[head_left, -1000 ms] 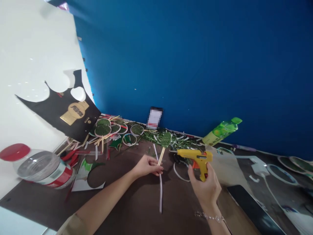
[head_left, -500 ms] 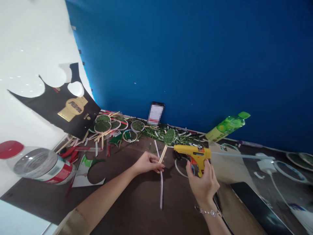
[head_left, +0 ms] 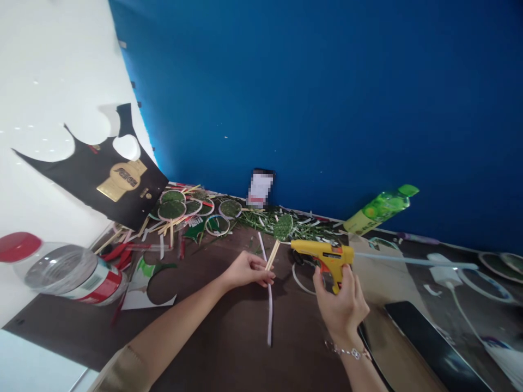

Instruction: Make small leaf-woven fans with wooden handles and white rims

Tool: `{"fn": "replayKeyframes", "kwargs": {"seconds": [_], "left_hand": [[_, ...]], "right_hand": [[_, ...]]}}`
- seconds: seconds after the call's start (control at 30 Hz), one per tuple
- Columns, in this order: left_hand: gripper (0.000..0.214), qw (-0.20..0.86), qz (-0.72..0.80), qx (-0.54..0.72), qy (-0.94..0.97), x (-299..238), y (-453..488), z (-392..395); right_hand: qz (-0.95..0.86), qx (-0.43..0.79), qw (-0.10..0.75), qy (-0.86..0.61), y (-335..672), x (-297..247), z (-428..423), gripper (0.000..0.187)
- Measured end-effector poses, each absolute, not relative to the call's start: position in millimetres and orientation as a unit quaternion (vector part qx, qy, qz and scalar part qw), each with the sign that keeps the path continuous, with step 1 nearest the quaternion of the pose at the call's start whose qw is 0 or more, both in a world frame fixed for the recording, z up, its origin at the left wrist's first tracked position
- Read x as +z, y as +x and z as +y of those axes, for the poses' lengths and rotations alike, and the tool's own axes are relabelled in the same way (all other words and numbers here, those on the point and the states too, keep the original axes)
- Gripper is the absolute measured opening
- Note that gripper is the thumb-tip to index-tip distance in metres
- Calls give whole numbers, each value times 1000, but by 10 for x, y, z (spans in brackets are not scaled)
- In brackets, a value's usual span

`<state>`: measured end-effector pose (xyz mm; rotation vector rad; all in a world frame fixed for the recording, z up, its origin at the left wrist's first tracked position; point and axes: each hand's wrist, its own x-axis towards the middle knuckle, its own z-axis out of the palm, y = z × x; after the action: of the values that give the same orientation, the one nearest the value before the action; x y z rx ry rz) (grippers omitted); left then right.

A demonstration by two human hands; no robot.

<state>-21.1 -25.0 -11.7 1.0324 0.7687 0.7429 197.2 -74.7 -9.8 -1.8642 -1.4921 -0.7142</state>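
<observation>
My left hand (head_left: 246,270) pinches the wooden stick of a small green fan-shaped piece (head_left: 283,226) held up over the brown table (head_left: 229,343). In my right hand (head_left: 341,302) is a yellow glue gun (head_left: 324,255), gripped by its handle, its nozzle pointing left and almost touching the top of the stick. A clear glue stick pokes out of the gun's back toward the right. A white strip (head_left: 269,305) lies on the table under my left hand.
Several green round fans and sticks (head_left: 186,209) lie at the back by the blue wall. A clear jar with a red lid (head_left: 61,272) lies at left. A green bottle (head_left: 382,208), a white charger with cable (head_left: 443,275) and a dark tablet (head_left: 429,340) are at right.
The glue gun has moved left, closer to the green piece's stick. The view has shifted a little; my left hand keeps its hold.
</observation>
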Motion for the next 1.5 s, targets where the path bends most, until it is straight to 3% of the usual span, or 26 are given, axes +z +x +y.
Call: {"fn": "replayKeyframes", "kwargs": {"seconds": [1.0, 1.5], "left_hand": [[48, 717, 354, 335, 498, -71, -222, -269], [47, 717, 363, 323, 500, -58, -218, -266]], "right_hand": [[-547, -296, 334, -708, 2005, -37, -777, 52], [-535, -385, 363, -658, 2008, 41, -732, 47]]}}
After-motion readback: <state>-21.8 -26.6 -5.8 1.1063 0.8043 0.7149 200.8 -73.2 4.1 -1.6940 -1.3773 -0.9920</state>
